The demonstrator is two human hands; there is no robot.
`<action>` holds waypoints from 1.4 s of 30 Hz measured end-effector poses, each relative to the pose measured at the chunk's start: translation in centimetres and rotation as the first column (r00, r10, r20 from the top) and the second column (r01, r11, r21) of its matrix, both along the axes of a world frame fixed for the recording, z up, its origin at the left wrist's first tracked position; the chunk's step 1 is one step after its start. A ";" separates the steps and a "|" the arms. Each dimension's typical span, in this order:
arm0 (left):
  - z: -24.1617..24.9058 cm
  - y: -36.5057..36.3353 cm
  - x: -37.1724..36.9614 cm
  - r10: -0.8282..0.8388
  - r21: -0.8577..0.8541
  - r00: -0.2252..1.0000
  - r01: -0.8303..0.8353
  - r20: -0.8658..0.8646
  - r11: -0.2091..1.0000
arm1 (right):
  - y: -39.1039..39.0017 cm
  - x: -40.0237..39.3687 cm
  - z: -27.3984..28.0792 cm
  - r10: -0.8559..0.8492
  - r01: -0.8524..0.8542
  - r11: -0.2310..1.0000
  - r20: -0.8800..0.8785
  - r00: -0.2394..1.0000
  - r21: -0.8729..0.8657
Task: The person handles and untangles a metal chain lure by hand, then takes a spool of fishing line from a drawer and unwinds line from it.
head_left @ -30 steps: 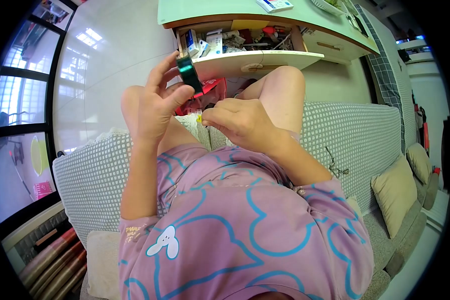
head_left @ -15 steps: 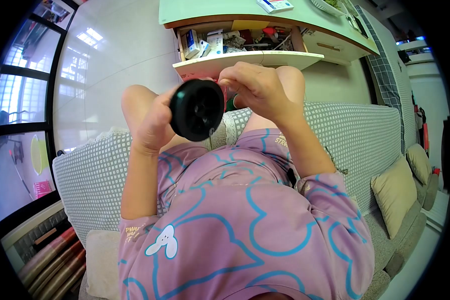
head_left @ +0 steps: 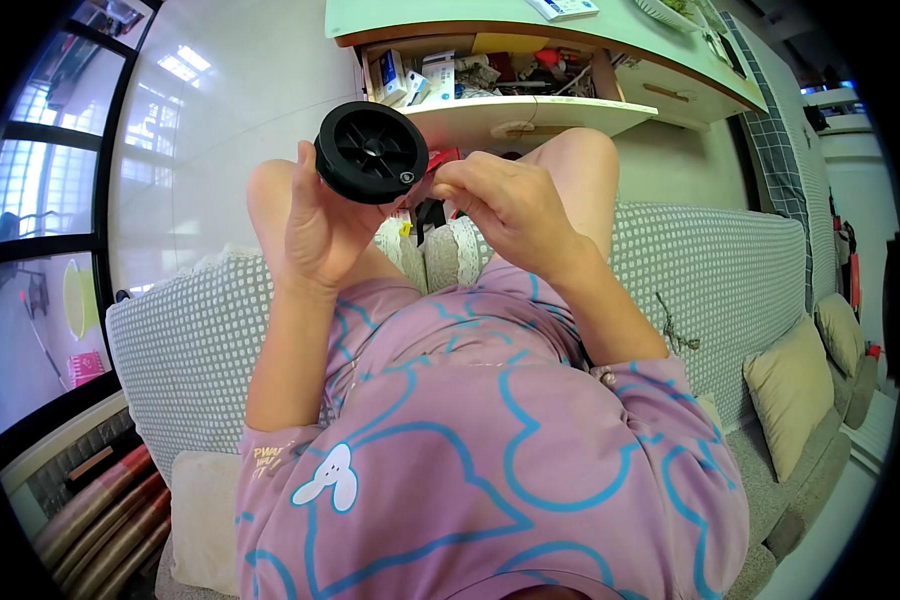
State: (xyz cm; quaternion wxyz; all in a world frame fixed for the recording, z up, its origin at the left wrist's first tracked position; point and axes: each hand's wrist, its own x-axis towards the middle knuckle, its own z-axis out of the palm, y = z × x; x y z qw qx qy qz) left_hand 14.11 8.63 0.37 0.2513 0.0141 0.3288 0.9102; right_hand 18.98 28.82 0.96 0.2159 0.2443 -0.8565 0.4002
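A round black spool [head_left: 372, 151] with a spoked hub is held in my left hand [head_left: 322, 222], its flat face turned up towards the camera. The thumb rests at the spool's left side and the other fingers lie beneath it. My right hand [head_left: 515, 203] is closed in a pinch just right of the spool, over the gap between my knees. What its fingertips hold is too small to make out. A red item [head_left: 444, 158], partly hidden, shows between the spool and my right hand.
An open drawer [head_left: 530, 118] holding small boxes and loose items juts out beyond my knees, under a green-topped cabinet [head_left: 420, 18]. I sit on a sofa with a checked cover [head_left: 710, 250]. Thin dark twigs [head_left: 676, 330] lie on it at right. Cushions [head_left: 790, 400] are farther right.
The spool in my left hand has moved up and slightly left, and its face has tilted up towards the camera. My right hand has shifted slightly down and remains pinched.
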 end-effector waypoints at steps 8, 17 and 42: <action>-0.1 0.1 -0.2 -0.119 0.228 0.990 0.100 0.071 0.969 | -1.3 1.1 0.7 0.005 -0.005 0.996 -0.004 1.000 -0.089; 1.7 2.1 1.4 0.156 0.139 0.971 -0.182 0.179 0.973 | -2.6 1.3 0.7 -0.061 0.063 0.994 0.025 0.998 -0.095; 0.7 -1.1 0.1 0.071 -0.174 0.984 -0.099 -0.164 0.980 | -0.9 -0.2 -2.2 -0.072 0.072 0.997 -0.003 0.997 0.040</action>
